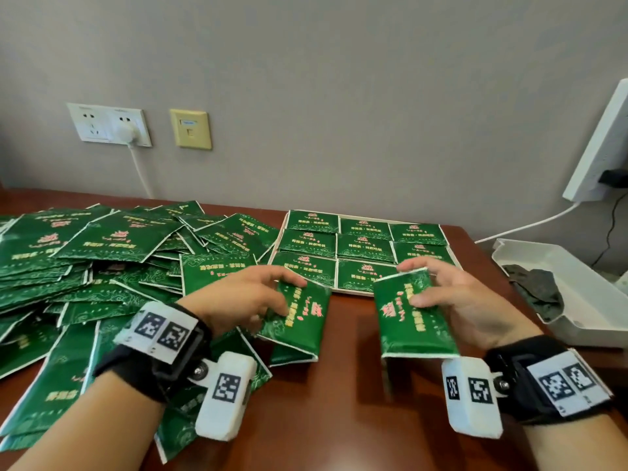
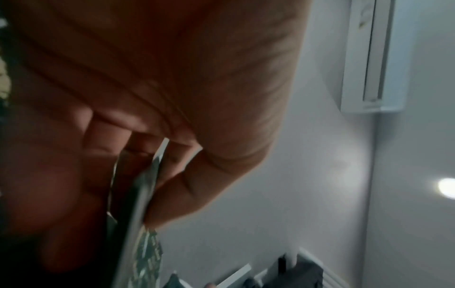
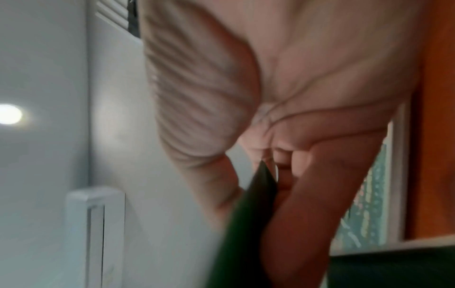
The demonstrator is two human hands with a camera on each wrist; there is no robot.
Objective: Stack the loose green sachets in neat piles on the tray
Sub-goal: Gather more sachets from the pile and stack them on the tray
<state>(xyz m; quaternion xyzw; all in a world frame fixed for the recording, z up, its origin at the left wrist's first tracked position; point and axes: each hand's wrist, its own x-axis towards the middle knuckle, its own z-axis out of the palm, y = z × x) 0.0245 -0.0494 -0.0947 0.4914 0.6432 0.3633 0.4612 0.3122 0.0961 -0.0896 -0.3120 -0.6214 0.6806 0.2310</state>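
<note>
Each of my hands holds green sachets above the brown table, just in front of the tray (image 1: pixel 453 258). My left hand (image 1: pixel 272 294) grips a thin bundle of sachets (image 1: pixel 299 317); in the left wrist view those sachets (image 2: pixel 138 204) show edge-on between thumb and fingers. My right hand (image 1: pixel 421 287) grips another small stack (image 1: pixel 413 317), thumb on top, which the right wrist view shows as a dark green edge (image 3: pixel 246 224). The white tray holds neat piles of sachets (image 1: pixel 365 248) in rows. A big loose heap of sachets (image 1: pixel 102 266) covers the table's left side.
A white open box (image 1: pixel 564 283) with dark cloth inside stands at the right edge. A white device (image 1: pixel 601 147) leans on the wall at right, with cables. Wall sockets (image 1: pixel 108 125) with a plug sit at the back left. Bare table (image 1: pixel 350 419) lies between my wrists.
</note>
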